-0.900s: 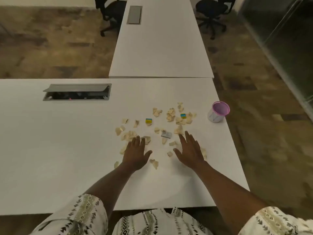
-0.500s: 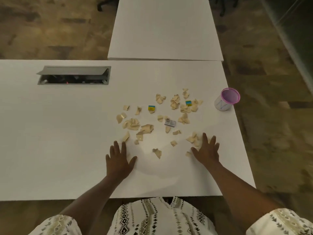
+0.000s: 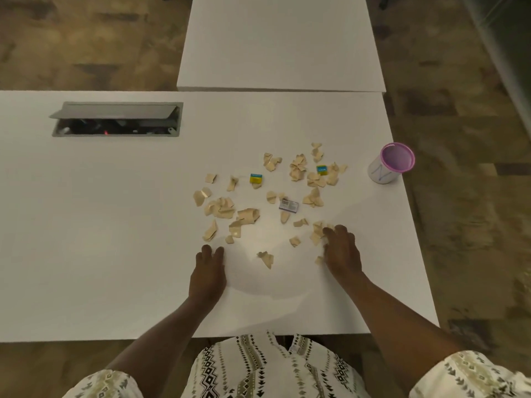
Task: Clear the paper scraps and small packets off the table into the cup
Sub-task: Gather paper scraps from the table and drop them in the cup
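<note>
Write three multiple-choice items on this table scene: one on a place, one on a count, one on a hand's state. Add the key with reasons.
1. Where on the table does the cup stand?
A. near its right edge
B. at its left end
C. in its middle

2. How many small packets lie among the paper scraps?
A. one
B. three
C. six

3. What is the left hand doing?
A. resting palm-down, holding nothing
B. gripping the cup
C. pinching a packet

Key: 1 A, it sits by the right edge; 2 B, two yellow-blue, one grey; 3 A, it lies on bare tabletop.
</note>
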Available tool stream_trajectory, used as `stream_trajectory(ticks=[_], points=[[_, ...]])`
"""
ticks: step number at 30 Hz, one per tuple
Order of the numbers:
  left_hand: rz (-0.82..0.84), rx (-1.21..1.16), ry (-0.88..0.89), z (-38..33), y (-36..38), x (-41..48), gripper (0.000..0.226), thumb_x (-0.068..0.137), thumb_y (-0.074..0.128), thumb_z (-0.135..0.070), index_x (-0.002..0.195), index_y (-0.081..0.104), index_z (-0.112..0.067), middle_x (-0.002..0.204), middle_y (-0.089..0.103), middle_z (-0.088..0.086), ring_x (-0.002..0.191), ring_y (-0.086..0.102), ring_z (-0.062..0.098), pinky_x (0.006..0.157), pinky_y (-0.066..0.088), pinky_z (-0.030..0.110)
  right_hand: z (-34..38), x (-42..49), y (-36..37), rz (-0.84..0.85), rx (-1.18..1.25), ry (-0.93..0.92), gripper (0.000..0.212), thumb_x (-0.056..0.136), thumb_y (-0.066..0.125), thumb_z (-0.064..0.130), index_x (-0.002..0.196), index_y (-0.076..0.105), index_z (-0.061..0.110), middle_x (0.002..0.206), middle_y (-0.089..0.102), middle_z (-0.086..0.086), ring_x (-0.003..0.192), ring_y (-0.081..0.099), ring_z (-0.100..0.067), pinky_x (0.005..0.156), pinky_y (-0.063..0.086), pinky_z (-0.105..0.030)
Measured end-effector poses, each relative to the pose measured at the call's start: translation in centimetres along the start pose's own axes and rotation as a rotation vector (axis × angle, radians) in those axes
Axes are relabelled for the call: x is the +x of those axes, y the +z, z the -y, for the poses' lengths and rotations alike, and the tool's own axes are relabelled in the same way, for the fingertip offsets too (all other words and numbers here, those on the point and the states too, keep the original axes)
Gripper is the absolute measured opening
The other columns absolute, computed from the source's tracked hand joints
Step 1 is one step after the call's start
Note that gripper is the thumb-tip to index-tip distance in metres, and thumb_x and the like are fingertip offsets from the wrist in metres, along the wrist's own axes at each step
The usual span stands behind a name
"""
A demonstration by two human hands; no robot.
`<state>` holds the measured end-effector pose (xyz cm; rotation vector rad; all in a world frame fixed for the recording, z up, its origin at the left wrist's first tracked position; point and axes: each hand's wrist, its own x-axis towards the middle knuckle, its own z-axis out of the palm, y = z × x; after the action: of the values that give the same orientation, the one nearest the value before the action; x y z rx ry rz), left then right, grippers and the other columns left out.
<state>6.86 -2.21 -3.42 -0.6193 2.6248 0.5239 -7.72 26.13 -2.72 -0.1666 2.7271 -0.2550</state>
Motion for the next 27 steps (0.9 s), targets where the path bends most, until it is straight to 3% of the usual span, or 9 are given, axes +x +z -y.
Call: stream_trajectory(ticks=[5,9,16,20,23,25,27], points=[[-0.082,-0.053,0.037,0.0,0.4,0.5,0.005,0.093,0.047,-0.010,0.096,0.048,-0.008,0.099,0.042,0.008,0.092,0.045,0.029,0.063,0.043,0.036,-0.5,0.6,-0.2,-0.062,0.062,-0.041,0.029,0.088,0.048,-0.006,0.110,0.064,0.003,0.115,0.055,-0.016,0.101,0.051,-0.036,0.074,0.052,-0.043],[-0.123,-0.106,0.020,-0.2,0.6,1.5,0.006,0.092,0.054,-0.006,0.095,0.059,-0.006,0.101,0.052,0.010,0.092,0.049,0.028,0.067,0.049,0.037,-1.1,1.4,-0.5,-0.108,0.174,-0.028,0.027,0.090,0.046,-0.008,0.106,0.067,-0.001,0.108,0.059,-0.019,0.098,0.056,-0.036,0.080,0.049,-0.039],[-0.177,-0.362,-0.114,-3.6,-0.5,2.9,0.024,0.080,0.049,0.009,0.081,0.064,-0.009,0.085,0.056,0.004,0.078,0.056,0.026,0.058,0.034,0.025,-1.9,2.7,-1.9,-0.093,0.553,0.226,0.018,0.093,0.060,0.010,0.108,0.070,0.005,0.108,0.070,-0.011,0.102,0.065,-0.028,0.085,0.050,-0.028],[-0.209,-0.489,-0.128,-7.1,-1.4,4.1,0.025,0.078,0.054,0.012,0.084,0.070,-0.007,0.088,0.064,0.006,0.081,0.058,0.023,0.069,0.038,0.025,-2.8,3.3,-2.7,-0.077,0.680,0.290,0.019,0.092,0.065,0.015,0.110,0.070,0.009,0.108,0.072,-0.007,0.103,0.066,-0.023,0.083,0.045,-0.022],[-0.198,-0.573,-0.173,-10.4,-2.1,5.4,0.024,0.078,0.058,0.008,0.088,0.072,-0.009,0.093,0.063,0.002,0.084,0.056,0.018,0.073,0.038,0.024,-3.5,3.7,-3.9,-0.061,0.840,0.333,0.007,0.091,0.066,0.017,0.097,0.070,0.016,0.094,0.073,0.001,0.086,0.072,-0.016,0.072,0.051,-0.019],[-0.179,-0.615,-0.172,-12.8,-2.5,6.2,0.024,0.079,0.060,0.007,0.090,0.073,-0.010,0.094,0.064,0.002,0.084,0.057,0.018,0.072,0.040,0.024,-3.7,4.0,-4.9,-0.065,0.921,0.349,0.004,0.091,0.068,0.017,0.093,0.069,0.019,0.090,0.073,0.004,0.075,0.072,-0.008,0.058,0.046,-0.009],[-0.156,-0.654,-0.151,-15.6,-2.8,7.1,0.024,0.080,0.059,0.005,0.089,0.072,-0.013,0.094,0.066,0.003,0.084,0.058,0.018,0.072,0.042,0.025,-4.1,4.5,-6.1,-0.077,0.957,0.336,0.004,0.090,0.069,0.017,0.092,0.070,0.020,0.085,0.073,0.006,0.072,0.072,-0.003,0.056,0.044,-0.007]])
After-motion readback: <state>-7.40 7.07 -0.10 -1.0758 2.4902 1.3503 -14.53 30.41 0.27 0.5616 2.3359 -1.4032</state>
